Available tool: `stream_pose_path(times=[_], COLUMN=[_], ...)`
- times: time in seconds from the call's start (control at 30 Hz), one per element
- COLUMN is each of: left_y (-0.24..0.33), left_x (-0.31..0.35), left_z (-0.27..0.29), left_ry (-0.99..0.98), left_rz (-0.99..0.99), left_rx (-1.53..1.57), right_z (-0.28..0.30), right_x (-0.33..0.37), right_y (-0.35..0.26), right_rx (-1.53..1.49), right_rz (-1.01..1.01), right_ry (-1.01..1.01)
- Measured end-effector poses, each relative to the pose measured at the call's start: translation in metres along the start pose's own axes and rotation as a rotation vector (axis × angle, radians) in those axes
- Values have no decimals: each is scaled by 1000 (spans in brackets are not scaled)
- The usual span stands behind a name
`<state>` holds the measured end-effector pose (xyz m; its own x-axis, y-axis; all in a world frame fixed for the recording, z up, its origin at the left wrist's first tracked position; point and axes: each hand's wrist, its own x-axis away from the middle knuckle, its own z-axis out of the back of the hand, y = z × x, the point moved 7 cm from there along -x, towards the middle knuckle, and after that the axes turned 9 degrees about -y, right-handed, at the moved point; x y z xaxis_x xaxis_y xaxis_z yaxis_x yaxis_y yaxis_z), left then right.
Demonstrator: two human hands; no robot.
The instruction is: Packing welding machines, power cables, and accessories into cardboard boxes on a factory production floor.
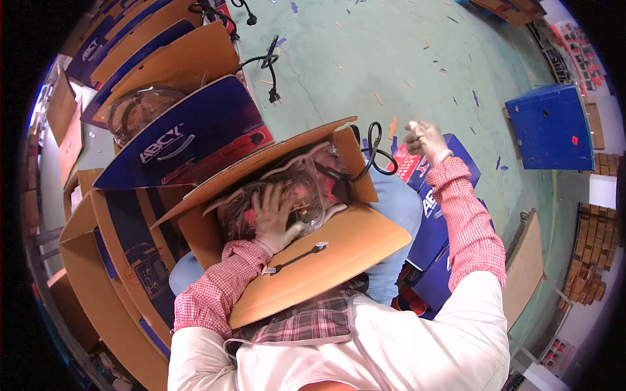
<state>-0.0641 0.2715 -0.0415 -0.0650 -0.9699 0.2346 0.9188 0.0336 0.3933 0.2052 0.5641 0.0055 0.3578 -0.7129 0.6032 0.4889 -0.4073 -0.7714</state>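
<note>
My left hand (272, 212), in a pale glove, lies spread on a clear plastic bag (306, 189) holding a red and black item. The bag sits inside an open cardboard box (365, 163) on my lap. A short black strip with pale ends (297, 258) lies on the box's near flap (326, 251). From the box's right end a black power cord (373, 151) loops out. My right hand (427, 141), also gloved, is raised beyond the box's right side with its fingers curled closed. Whatever they hold, if anything, cannot be made out.
Open blue-printed boxes (195, 133) stand in a row at the left, one with a plastic-wrapped item (140, 112), and plugs (274, 96) hang out. Closed blue boxes (433, 228) are by my right leg. Another blue box (551, 127) stands farther right. Scraps litter the green floor (365, 65).
</note>
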Motion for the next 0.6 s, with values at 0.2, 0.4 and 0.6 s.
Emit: stream_pose_path(times=[0.2,0.4,0.6], left_y=[15,12,14], left_x=[-6,-11,-6], left_z=[-11,-20,-6], left_ry=[-129,-125,-172], left_rz=[-134,-118,-134], left_rx=[-89,-132,-125], right_z=[-74,-119,-90], right_x=[-49,-64,29], right_y=[65,3,-88], right_rx=[-233,-199,-563], right_rz=[-261,75,524], right_ry=[-379,-477,-140])
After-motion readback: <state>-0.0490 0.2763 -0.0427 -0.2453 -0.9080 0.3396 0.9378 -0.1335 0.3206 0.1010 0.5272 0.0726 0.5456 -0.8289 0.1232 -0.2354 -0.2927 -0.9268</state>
